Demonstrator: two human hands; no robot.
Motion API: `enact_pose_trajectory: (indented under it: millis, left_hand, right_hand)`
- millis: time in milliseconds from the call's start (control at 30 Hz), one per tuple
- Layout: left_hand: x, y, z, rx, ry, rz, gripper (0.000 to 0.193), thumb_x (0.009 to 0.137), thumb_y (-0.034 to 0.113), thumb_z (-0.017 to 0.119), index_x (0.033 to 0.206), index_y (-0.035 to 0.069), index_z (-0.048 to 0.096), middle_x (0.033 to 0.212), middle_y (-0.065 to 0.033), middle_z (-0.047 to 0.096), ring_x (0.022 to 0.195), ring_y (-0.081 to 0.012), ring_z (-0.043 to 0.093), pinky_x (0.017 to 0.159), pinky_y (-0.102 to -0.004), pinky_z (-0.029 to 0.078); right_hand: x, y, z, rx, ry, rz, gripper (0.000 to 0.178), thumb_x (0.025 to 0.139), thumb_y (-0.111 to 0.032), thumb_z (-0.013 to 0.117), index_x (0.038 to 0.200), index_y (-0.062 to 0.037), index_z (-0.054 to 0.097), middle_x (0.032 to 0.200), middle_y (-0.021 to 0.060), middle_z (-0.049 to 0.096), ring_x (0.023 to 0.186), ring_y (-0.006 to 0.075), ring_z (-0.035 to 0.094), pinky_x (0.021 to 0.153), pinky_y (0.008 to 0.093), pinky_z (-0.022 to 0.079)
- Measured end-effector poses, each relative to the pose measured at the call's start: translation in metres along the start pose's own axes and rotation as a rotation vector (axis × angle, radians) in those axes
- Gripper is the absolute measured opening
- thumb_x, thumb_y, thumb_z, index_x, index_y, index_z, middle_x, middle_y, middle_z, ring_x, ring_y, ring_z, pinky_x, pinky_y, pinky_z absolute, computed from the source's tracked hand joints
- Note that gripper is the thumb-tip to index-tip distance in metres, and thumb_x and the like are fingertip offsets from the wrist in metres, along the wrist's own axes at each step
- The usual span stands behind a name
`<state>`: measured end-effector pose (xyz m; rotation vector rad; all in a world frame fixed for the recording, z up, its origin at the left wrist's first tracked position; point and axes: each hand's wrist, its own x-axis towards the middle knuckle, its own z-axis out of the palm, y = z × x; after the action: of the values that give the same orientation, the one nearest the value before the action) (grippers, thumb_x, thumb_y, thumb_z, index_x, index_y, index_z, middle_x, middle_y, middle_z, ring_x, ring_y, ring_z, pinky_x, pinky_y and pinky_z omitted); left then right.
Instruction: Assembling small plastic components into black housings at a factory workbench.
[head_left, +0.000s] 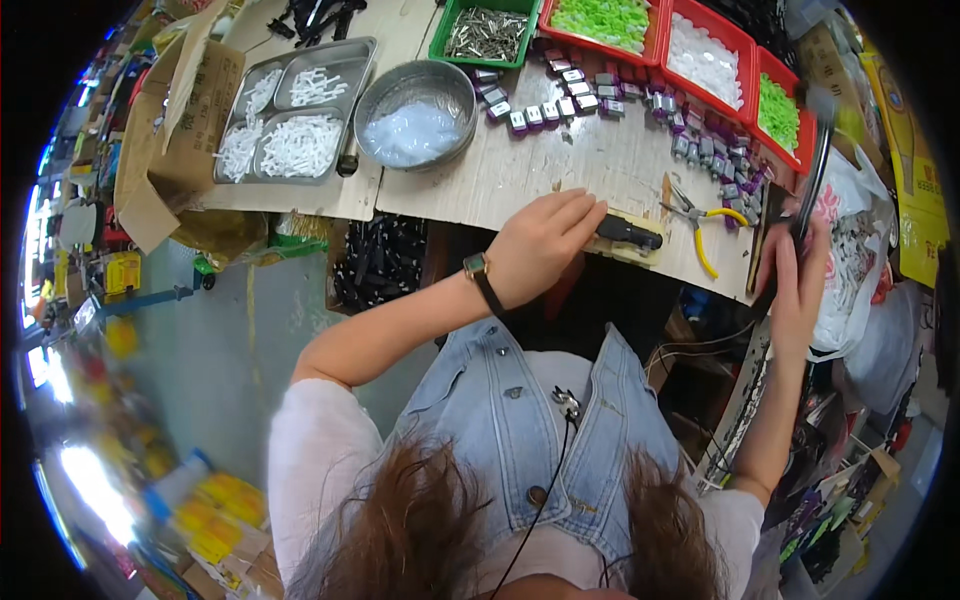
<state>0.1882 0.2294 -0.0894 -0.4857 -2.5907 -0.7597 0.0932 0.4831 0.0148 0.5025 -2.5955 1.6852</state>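
the black plastic part lay on a pale yellow block at the near edge of the counter, left of the yellow-handled pliers. the left hand had its fingers together over the part's left end; whether they pinched it or merely pressed on it, i could not tell. the right hand, well apart on the right, was clamped round the near end of a black-handled tool, whose far end was too blurred to name. the part looked light, stiff and rather smooth, so it would probably slide or twist under a loose touch; its long sides seemed the best place to take hold. the tool was likely heavier toward its far end, calling for a firm wrap round the handle.
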Motion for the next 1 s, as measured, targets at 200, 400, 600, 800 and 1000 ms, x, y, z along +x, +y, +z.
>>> enact_pose_trajectory:
  millis: [200,400,600,800,1000]
  left_hand:
    - [-0.013,-0.001,0.007,0.04,0.052,0.053,0.058,0.074,0.014,0.071,0.127,-0.005,0.053,0.128,-0.0184,0.054,0.117,-0.0334,0.055,0.1,-0.0411,0.046]
    - [-0.013,-0.019,0.018,0.187,0.097,0.169,0.06,0.074,0.018,0.07,0.128,-0.003,0.053,0.128,-0.0172,0.055,0.115,-0.0326,0.056,0.098,-0.0407,0.047]
    - [-0.02,-0.016,0.023,0.107,0.161,0.149,0.062,0.074,0.023,0.071,0.129,0.001,0.054,0.124,-0.0148,0.058,0.112,-0.0287,0.057,0.1,-0.0425,0.046]
    - [-0.031,-0.007,0.027,0.181,0.324,-0.094,0.079,0.06,0.036,0.082,0.128,0.004,0.056,0.107,-0.0019,0.064,0.1,-0.0187,0.059,0.103,-0.0406,0.029]
    - [-0.039,-0.016,0.045,0.087,0.489,-0.154,0.072,0.062,0.041,0.084,0.12,0.007,0.058,0.112,0.001,0.067,0.102,-0.0149,0.061,0.104,-0.0397,0.022]
  right_hand:
    - [-0.078,0.008,0.005,-0.445,-0.275,0.188,0.017,0.097,-0.018,0.052,0.1,-0.0015,0.052,0.061,0.0195,0.047,0.05,0.032,0.047,0.049,0.0382,0.038]
    - [-0.088,0.021,0.02,-0.566,-0.35,0.094,0.019,0.097,-0.017,0.053,0.09,-0.0005,0.049,0.069,0.0257,0.054,0.065,0.0461,0.055,0.052,0.0444,0.042]
    - [-0.099,0.035,0.024,-0.702,-0.451,0.073,0.021,0.097,-0.018,0.052,0.085,-0.0015,0.046,0.066,0.0253,0.054,0.063,0.0459,0.056,0.052,0.0488,0.04]
    - [-0.076,0.018,0.044,-0.546,-0.452,0.004,0.022,0.097,-0.02,0.052,0.087,-0.0003,0.05,0.066,0.026,0.054,0.065,0.0458,0.055,0.051,0.0488,0.039]
    - [-0.06,0.017,0.048,-0.415,-0.543,-0.028,0.026,0.1,-0.02,0.043,0.09,0.0012,0.054,0.064,0.0241,0.051,0.068,0.0446,0.056,0.055,0.0429,0.041]
